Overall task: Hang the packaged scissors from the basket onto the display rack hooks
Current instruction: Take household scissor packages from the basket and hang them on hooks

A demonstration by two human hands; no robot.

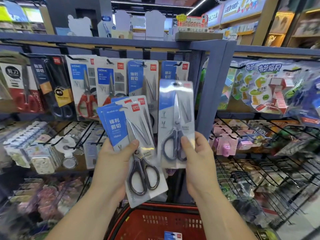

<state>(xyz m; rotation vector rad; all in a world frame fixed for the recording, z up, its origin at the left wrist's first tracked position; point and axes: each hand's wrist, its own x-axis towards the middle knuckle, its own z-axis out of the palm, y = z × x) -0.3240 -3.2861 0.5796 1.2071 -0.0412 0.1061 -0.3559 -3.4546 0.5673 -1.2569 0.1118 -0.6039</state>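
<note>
Scissors, one pack (174, 108), stand upright in my right hand (197, 156). My thumb lies over the handles in front and my fingers are behind the card. I grip it low so the hang hole at the top is free to go straight at the hook (179, 63) just above, where a matching pack (170, 71) hangs. The hole is below the hook tip, not yet on it.

My left hand (112, 158) grips the stack (124, 125) of spare packs, fanned and tilted left, thumb pressed across the front. I judge it is there to feed the next one. Both forearms reach up from below. The basket (138, 220) sits under my arms, and a loose pack (172, 236) in it looks like more scissors.
</note>
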